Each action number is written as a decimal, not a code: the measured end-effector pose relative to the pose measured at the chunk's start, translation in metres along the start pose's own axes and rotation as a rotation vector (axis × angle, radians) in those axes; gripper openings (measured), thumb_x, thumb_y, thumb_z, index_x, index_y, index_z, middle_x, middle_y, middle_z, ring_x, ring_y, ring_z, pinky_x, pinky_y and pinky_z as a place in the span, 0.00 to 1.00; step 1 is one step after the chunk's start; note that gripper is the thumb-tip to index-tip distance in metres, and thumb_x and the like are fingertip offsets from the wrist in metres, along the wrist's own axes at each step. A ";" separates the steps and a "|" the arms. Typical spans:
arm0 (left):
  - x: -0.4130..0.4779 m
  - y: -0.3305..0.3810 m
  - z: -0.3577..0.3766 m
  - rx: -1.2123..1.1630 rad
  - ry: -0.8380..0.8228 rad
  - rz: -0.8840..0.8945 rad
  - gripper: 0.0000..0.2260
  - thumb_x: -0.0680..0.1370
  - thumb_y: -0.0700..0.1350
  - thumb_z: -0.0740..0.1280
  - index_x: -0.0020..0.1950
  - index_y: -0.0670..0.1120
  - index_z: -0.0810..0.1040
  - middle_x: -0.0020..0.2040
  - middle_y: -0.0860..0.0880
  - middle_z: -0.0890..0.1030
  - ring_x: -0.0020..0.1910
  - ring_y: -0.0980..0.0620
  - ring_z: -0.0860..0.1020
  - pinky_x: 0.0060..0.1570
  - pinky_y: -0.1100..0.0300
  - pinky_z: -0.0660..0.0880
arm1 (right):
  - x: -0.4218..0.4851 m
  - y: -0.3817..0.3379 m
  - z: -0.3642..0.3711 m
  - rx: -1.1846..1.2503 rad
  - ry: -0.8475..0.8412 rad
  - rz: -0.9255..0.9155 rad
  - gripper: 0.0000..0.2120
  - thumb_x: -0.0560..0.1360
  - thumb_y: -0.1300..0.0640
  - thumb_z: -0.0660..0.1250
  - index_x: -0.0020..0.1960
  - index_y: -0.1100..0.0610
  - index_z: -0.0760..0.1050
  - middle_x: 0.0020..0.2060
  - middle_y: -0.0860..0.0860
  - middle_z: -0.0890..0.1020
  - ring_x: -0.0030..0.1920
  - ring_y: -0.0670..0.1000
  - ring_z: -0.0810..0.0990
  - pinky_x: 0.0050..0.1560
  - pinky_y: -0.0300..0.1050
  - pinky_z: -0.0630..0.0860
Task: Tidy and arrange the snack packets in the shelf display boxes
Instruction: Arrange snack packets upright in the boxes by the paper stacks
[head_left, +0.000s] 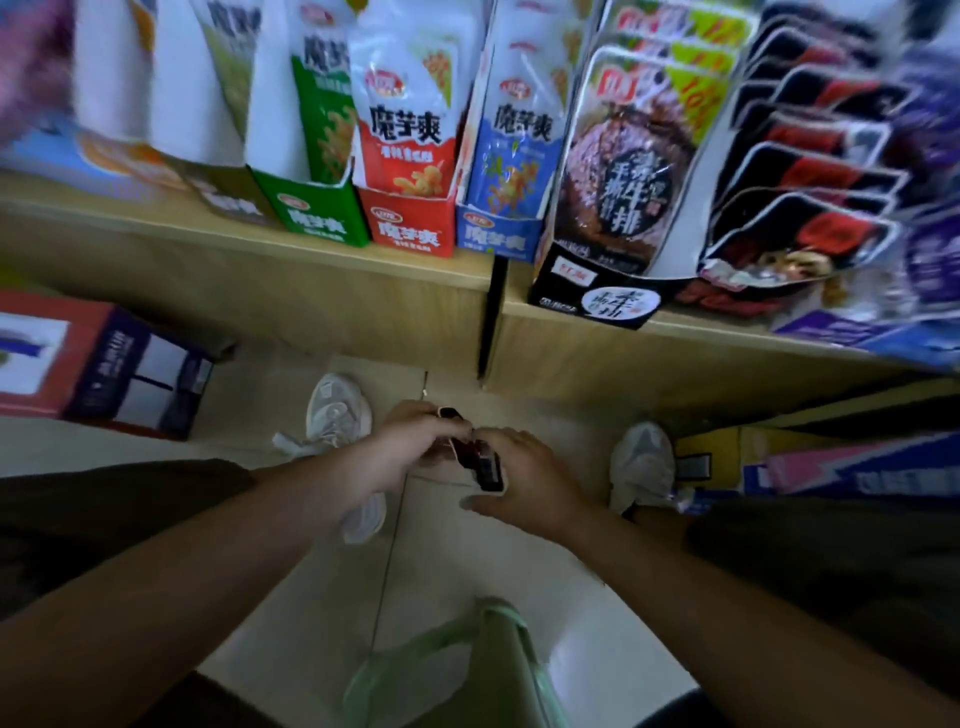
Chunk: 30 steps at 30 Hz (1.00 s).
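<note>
The left hand (415, 436) and right hand (524, 478) meet low over the pale tiled floor (447, 597) - both gripping small dark red-and-black snack packets (487, 470) - below the wooden shelf (260, 265).

- Wooden shelf (260, 270) — a light timber board with a deep front panel. A dark vertical seam (491, 322) splits it into a left and a right section.
- Left section, at the front edge, in a touching row from left to right: green display box (311, 218), red display box (410, 228), blue display box (496, 236). Boxes further left are too blurred to identify.
- Right section: black display box (597, 296) just beside the blue one; purple display box (857, 332) at far right, blurred.
- Tiled floor (322, 597) — pale tiles below the shelf.
- On the floor, left: red-and-navy carton (104, 364), near the shelf front.
- On the floor, right: yellow carton (711, 457), with a pink-and-blue carton (841, 467) just beside it.
- Two white sneakers (337, 410) stand on the tiles, well apart.
</note>
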<state>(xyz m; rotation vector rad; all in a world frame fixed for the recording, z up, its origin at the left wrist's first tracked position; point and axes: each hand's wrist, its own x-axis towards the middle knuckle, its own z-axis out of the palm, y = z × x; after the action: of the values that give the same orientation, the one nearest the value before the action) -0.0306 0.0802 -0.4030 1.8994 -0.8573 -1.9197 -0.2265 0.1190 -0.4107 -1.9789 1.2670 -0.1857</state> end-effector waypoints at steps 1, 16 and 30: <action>-0.015 0.011 0.003 -0.036 -0.004 0.013 0.13 0.70 0.43 0.79 0.50 0.38 0.85 0.46 0.42 0.86 0.42 0.47 0.86 0.43 0.56 0.80 | -0.005 -0.009 -0.010 0.053 0.050 0.005 0.30 0.70 0.44 0.77 0.69 0.50 0.72 0.57 0.50 0.81 0.54 0.52 0.79 0.48 0.44 0.74; -0.197 0.123 0.042 0.094 -0.118 0.607 0.05 0.78 0.41 0.72 0.52 0.42 0.83 0.45 0.45 0.86 0.40 0.51 0.81 0.39 0.61 0.76 | -0.125 -0.072 -0.202 0.367 0.581 0.079 0.08 0.79 0.60 0.69 0.41 0.59 0.78 0.32 0.56 0.82 0.35 0.59 0.81 0.41 0.58 0.79; -0.148 0.245 0.108 0.928 0.296 1.388 0.16 0.76 0.53 0.74 0.62 0.54 0.79 0.61 0.59 0.79 0.63 0.58 0.72 0.62 0.61 0.66 | -0.133 -0.042 -0.321 0.845 0.999 -0.006 0.15 0.82 0.62 0.64 0.36 0.60 0.71 0.28 0.46 0.71 0.31 0.46 0.75 0.45 0.54 0.82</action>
<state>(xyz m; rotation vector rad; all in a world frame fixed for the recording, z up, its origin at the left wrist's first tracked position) -0.1715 0.0006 -0.1436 1.0877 -2.3037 -0.3732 -0.4206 0.0712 -0.1238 -1.1070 1.3832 -1.5707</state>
